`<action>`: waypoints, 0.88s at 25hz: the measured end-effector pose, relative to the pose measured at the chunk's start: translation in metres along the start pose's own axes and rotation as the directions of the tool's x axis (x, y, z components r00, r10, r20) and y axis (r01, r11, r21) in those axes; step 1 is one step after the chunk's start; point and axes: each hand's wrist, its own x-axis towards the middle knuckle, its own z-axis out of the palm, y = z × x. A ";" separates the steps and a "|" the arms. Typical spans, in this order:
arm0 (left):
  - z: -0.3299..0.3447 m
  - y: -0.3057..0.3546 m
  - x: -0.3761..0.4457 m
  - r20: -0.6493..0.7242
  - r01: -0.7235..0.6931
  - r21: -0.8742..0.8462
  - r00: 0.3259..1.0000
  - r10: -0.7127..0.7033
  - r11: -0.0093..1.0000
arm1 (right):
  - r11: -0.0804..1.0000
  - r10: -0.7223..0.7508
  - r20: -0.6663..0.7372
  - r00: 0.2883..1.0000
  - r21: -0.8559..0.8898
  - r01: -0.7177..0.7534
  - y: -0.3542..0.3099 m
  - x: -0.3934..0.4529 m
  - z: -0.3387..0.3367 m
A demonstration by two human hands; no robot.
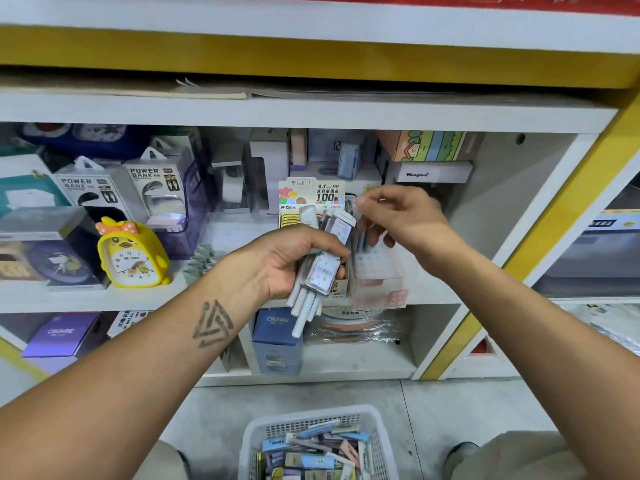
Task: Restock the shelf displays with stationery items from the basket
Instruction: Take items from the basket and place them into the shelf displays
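The white-and-yellow shelf unit point(311, 114) fills the view, crowded with boxed goods. Below, on the floor, sits a white perforated plastic basket point(313, 419) of pastel stationery packs. The left hand point(294, 259) is clenched around a bundle of slim pale lead cases and white pens point(320, 268) — held before the printed cardboard display box point(311, 195). The right hand point(398, 216) pinches something small; what, cannot be told.

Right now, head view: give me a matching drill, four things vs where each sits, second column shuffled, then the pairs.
1. yellow duck clock
2. white basket
3. bundle of lead cases
4. CRUHRE box

A. floor, between the feet
B. lower shelf, under the hands
C. left hand
D. middle shelf, left of the hands

Pairs: 1-D, 2-A, 3-C, 4-B
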 end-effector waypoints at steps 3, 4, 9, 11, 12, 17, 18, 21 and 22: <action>0.004 -0.001 -0.001 0.021 -0.025 0.013 0.999 0.025 1.000 | 0.984 0.076 0.159 0.984 0.145 -0.099 -0.006 -0.006 0.009; 0.005 -0.001 0.000 0.021 -0.031 0.005 0.999 0.031 1.000 | 0.978 0.085 0.158 0.984 0.176 -0.113 -0.006 -0.007 0.011; 0.001 0.001 -0.005 0.029 -0.030 -0.139 0.999 0.034 0.990 | 0.940 0.142 0.084 0.986 0.301 -0.161 -0.006 -0.002 0.011; -0.006 0.004 -0.007 -0.004 -0.031 -0.184 1.000 0.031 0.982 | 0.943 0.159 -0.021 0.987 0.300 -0.145 -0.006 0.001 0.008; -0.011 0.006 -0.008 -0.040 -0.038 -0.191 0.999 0.031 0.981 | 0.955 0.148 -0.091 0.985 0.272 -0.118 -0.006 0.003 0.006; -0.030 0.012 -0.011 -0.180 -0.072 -0.122 0.982 0.049 0.990 | 0.970 -0.133 -0.128 0.983 -0.220 0.103 -0.004 0.004 0.008; -0.031 0.011 -0.011 -0.183 -0.071 -0.113 0.982 0.050 0.991 | 0.921 -0.193 -0.065 0.979 -0.357 0.158 -0.003 0.001 0.011; -0.032 0.009 -0.012 -0.167 -0.065 -0.109 0.985 0.046 0.992 | 0.771 -0.261 0.129 0.957 -0.569 0.287 0.001 -0.006 0.018; -0.032 0.008 -0.012 -0.161 -0.062 -0.104 0.986 0.045 0.993 | 0.761 -0.240 0.163 0.957 -0.581 0.290 0.002 -0.008 0.020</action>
